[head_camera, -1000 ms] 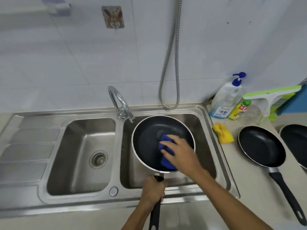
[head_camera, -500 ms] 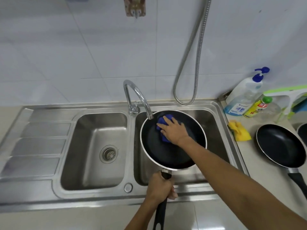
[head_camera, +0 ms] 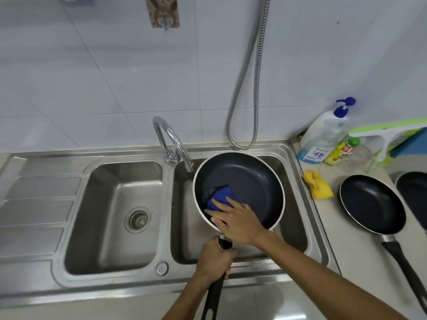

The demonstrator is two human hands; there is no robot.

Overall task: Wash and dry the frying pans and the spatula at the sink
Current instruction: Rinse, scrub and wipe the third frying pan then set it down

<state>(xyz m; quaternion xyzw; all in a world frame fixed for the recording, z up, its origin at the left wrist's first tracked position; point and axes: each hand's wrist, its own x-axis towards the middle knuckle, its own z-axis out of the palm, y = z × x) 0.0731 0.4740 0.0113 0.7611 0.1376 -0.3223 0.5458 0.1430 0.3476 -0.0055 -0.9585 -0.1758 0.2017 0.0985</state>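
Sink (head_camera: 115,279): steel, two basins with a ribbed draining board at the far left; the left basin shows its drain strainer (head_camera: 138,219).
Counter (head_camera: 346,255): pale surface to the right of the sink.
Pan in the sink (head_camera: 251,181): dark inside, pale rim, held over the right basin with its handle pointing toward the person; the tap (head_camera: 172,144) spout ends just beside its far-left rim.
Pan on the counter (head_camera: 372,204): rests flat, handle toward the near right; a third pan (head_camera: 413,192) is cut off by the right edge.
Bottles: a pump bottle (head_camera: 323,135) and a small yellow bottle (head_camera: 339,151) stand at the back of the counter.
Right hand (head_camera: 235,218): fingers spread flat, pressing a blue cloth (head_camera: 218,196) against the pan's near-left inner side.
Left hand (head_camera: 213,259): closed in a fist around the pan handle (head_camera: 215,296).
Yellow cloth (head_camera: 317,184): crumpled on the counter, just beside the sink's right edge.
Spatula: not visible.
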